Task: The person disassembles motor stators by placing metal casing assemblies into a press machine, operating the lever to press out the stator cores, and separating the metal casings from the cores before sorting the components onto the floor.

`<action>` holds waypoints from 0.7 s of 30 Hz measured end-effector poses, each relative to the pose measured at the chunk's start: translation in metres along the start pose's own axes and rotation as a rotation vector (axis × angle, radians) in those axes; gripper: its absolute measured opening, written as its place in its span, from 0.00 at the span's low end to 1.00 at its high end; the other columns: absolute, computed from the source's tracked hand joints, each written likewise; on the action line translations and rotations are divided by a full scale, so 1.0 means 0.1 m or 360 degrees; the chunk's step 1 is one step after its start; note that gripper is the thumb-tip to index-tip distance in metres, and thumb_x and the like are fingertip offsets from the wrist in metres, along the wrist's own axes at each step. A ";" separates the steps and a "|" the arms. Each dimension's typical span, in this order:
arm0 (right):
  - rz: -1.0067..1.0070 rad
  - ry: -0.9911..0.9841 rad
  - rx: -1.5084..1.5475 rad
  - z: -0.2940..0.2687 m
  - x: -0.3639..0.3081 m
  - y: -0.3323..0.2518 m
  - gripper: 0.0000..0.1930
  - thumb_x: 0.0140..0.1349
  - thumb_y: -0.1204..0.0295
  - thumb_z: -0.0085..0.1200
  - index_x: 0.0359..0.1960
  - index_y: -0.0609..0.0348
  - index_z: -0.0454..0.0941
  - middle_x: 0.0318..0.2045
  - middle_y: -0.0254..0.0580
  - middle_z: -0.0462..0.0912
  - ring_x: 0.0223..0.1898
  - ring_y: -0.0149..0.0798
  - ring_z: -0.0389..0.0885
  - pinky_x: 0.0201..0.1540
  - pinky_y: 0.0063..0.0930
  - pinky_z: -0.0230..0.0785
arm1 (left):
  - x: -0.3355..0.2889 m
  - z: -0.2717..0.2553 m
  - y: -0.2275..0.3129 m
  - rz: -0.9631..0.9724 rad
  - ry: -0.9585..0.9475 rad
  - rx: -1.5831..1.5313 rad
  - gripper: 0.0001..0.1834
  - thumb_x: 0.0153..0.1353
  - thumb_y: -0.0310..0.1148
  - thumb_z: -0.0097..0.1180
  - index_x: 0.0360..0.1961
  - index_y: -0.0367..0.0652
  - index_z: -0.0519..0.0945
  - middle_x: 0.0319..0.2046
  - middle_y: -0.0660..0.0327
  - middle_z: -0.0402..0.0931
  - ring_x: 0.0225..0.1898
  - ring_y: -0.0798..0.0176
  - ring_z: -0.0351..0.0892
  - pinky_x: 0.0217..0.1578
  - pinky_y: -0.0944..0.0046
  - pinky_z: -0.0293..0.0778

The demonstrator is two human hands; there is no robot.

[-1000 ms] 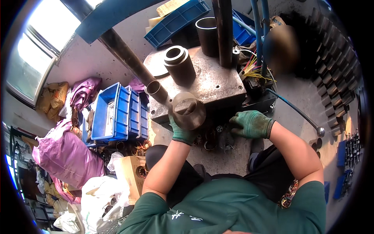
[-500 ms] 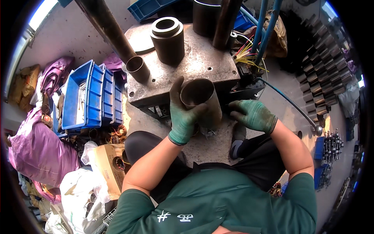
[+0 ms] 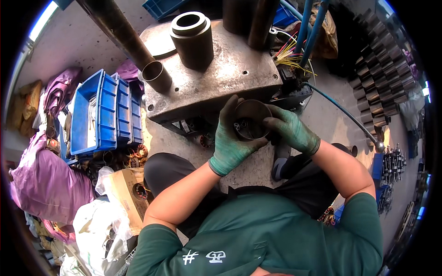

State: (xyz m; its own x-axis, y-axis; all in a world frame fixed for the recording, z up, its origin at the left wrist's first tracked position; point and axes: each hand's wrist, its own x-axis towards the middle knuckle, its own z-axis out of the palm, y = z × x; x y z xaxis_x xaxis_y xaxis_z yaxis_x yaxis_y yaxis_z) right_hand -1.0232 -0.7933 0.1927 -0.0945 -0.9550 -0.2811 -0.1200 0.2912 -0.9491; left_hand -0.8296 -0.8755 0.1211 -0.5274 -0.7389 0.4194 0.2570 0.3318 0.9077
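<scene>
Between my two gloved hands is a metal cylinder sleeve (image 3: 252, 106), its round open end tilted up at me. My left hand (image 3: 230, 141), in a green glove with dark fingers, wraps its left and near side. On the other side, my right hand (image 3: 291, 127) grips the rim with fingers and thumb. Dark shapes show through the sleeve's bore. Just beyond stands a press with a worn metal table (image 3: 221, 69). On it sits a thick stepped metal cylinder (image 3: 193, 43), and a short tube (image 3: 157, 76) stands at the left corner.
Steel press columns (image 3: 115, 30) rise from the table. Blue bins (image 3: 99, 115) stand left, beside purple sacks (image 3: 50, 177) and a cardboard box (image 3: 126, 198). Rows of metal sleeves (image 3: 375, 73) stack at right. Loose wires (image 3: 294, 62) and a ball-tipped lever (image 3: 378, 146) are nearby.
My right hand has come left onto the sleeve, which it was apart from before. The sleeve has shifted right and nearer, tipped so its bore shows more. The view has shifted slightly.
</scene>
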 end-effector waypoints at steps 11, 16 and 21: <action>-0.0468 0.0255 -0.1452 -0.34 0.02 0.19 0.22 0.68 0.64 0.52 0.59 0.62 0.80 0.45 0.60 0.87 0.48 0.60 0.86 0.52 0.50 0.78 | 0.02 0.01 -0.12 -0.0298 -0.0437 -0.0144 0.50 0.50 0.27 0.81 0.73 0.42 0.66 0.70 0.52 0.68 0.70 0.56 0.70 0.68 0.55 0.73; -0.0356 0.0208 -0.1551 -0.42 0.03 0.23 0.21 0.68 0.61 0.50 0.55 0.61 0.82 0.42 0.58 0.87 0.47 0.60 0.86 0.52 0.52 0.78 | 0.07 -0.02 0.03 -0.0293 -0.0686 0.0254 0.27 0.52 0.26 0.76 0.55 0.40 0.81 0.70 0.50 0.68 0.69 0.51 0.73 0.65 0.55 0.77; -0.0205 0.0003 -0.1708 -0.48 0.01 0.22 0.20 0.68 0.59 0.48 0.51 0.60 0.83 0.40 0.56 0.87 0.45 0.59 0.86 0.49 0.52 0.78 | 0.05 0.00 -0.02 -0.0383 -0.0859 0.0251 0.14 0.55 0.25 0.73 0.41 0.37 0.83 0.71 0.47 0.67 0.68 0.46 0.75 0.63 0.54 0.79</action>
State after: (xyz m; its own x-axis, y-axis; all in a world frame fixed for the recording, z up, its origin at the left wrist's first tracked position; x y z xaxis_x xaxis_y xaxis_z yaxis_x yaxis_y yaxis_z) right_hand -1.0736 -0.7850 0.1787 -0.0207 -0.9822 -0.1869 -0.9322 0.0866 -0.3515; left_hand -0.8331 -0.8798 0.1214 -0.9023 -0.4160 0.1131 -0.0216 0.3056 0.9519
